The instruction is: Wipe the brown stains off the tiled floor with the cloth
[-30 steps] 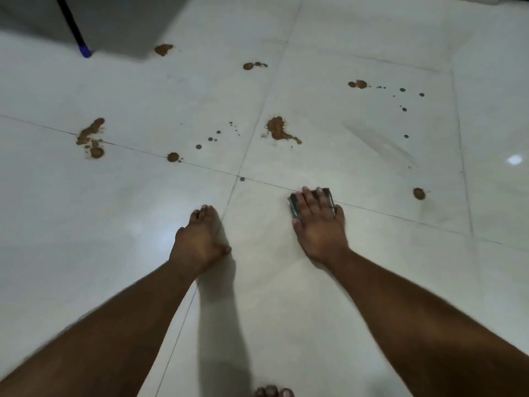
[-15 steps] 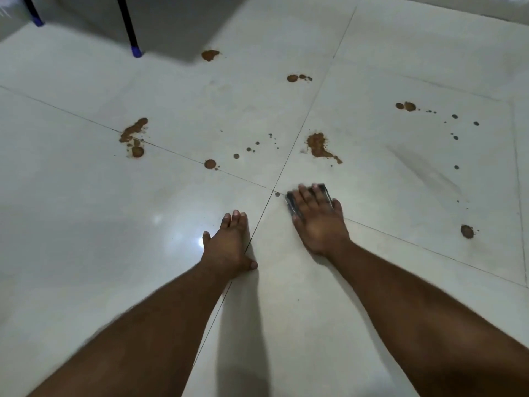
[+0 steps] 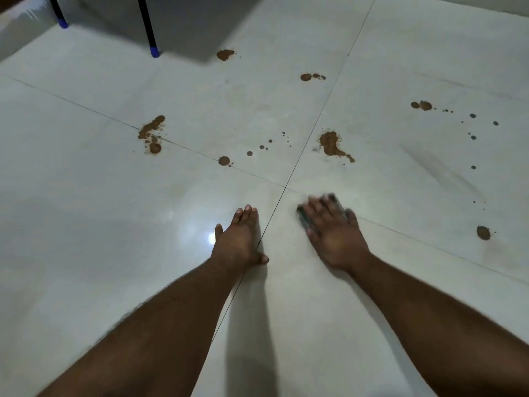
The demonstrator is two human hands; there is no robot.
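My right hand [image 3: 336,233] lies flat on a small dark grey cloth [image 3: 304,215] and presses it on the white tiled floor [image 3: 86,224]; only the cloth's edges show past my blurred fingers. My left hand [image 3: 239,240] rests flat on the floor beside it, fingers together, holding nothing. Brown stains lie ahead: a large splash [image 3: 332,144] just beyond the cloth, a long smear [image 3: 151,134] at the left, a round spot [image 3: 224,160] near the grout line, a spot [image 3: 483,232] at the right, and several small dots.
Two black furniture legs with blue feet [image 3: 154,51] [image 3: 63,23] stand at the far left, with a shadow behind them. More stains [image 3: 225,54] [image 3: 306,77] [image 3: 422,105] lie farther back. Grout lines cross just ahead of my hands.
The view has shifted, so the stains and legs sit lower and to the right in frame. My right hand with the cloth is now blurred, sliding slightly on the floor. My left hand stays planted.
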